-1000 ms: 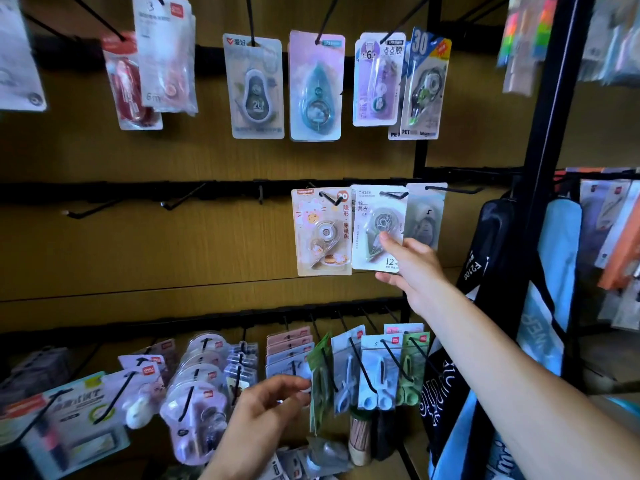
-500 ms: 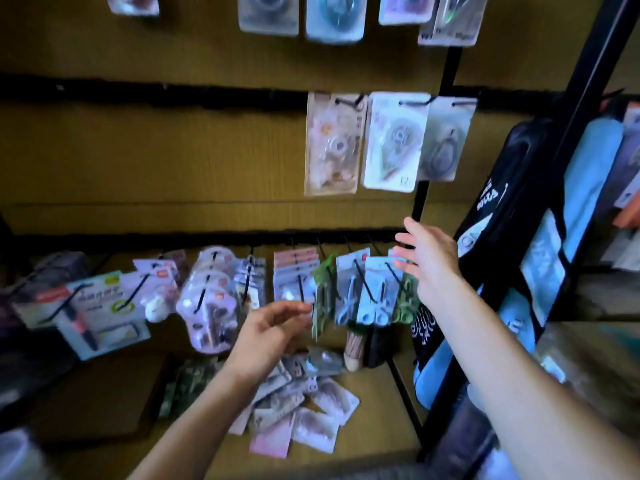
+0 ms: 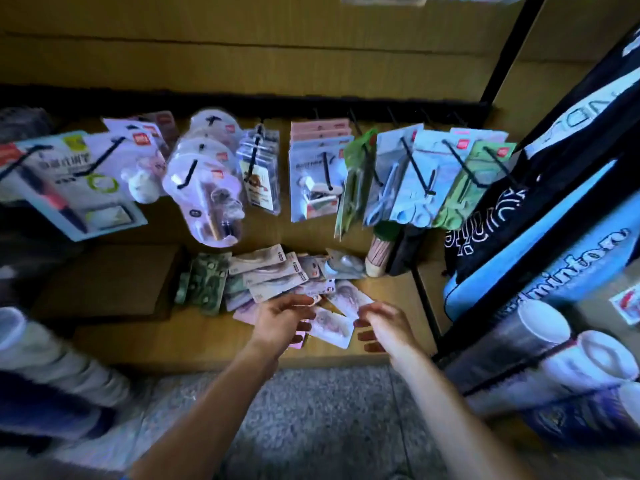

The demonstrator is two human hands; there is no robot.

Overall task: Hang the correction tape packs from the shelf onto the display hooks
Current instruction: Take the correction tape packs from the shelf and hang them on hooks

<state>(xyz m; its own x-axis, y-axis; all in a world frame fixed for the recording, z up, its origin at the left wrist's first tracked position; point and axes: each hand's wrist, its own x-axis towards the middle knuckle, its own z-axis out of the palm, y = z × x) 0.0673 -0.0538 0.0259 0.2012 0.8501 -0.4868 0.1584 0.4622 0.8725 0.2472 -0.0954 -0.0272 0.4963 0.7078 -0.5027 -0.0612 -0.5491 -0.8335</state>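
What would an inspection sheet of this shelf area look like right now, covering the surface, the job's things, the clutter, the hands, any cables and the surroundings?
Surface: wooden shelf, low, with grey floor in front of it.
Job's things: correction tape packs lie in a loose, overlapping pile on the shelf; one white pack sits nearest, between the hands.
Clutter: green packets left of the pile; a small tub of sticks at the back.
Hands: left hand and right hand over the pile, fingers loosely curled; too blurred to tell any grip.
Cables: nothing seen.
Surroundings: display hooks above carry carded stationery; blue and black bags hang at right.
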